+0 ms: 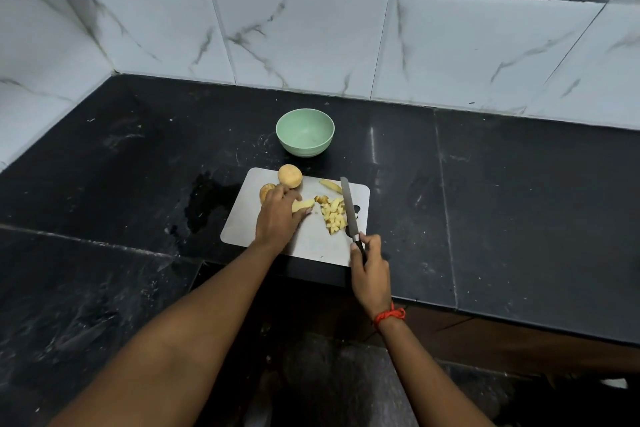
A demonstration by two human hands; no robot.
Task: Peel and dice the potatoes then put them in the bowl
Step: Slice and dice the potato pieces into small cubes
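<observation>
A grey cutting board [311, 246] lies on the black counter. My left hand [277, 215] holds a pale potato strip [303, 205] down on the board. A pile of diced potato [333, 216] sits to the right of it, with one more strip [330, 186] near the board's far edge. A whole potato [290, 176] and a second potato [266, 192], partly hidden by my left hand, rest at the board's far left. My right hand [369, 267] grips the handle of a knife [349, 207] whose blade lies beside the diced pile. The green bowl [305, 131] stands behind the board and looks empty.
A wet dark patch [204, 201] spreads on the counter [485, 201] left of the board. Marble-pattern wall tiles [311, 28] close the back and left side. The counter's front edge runs just under the board.
</observation>
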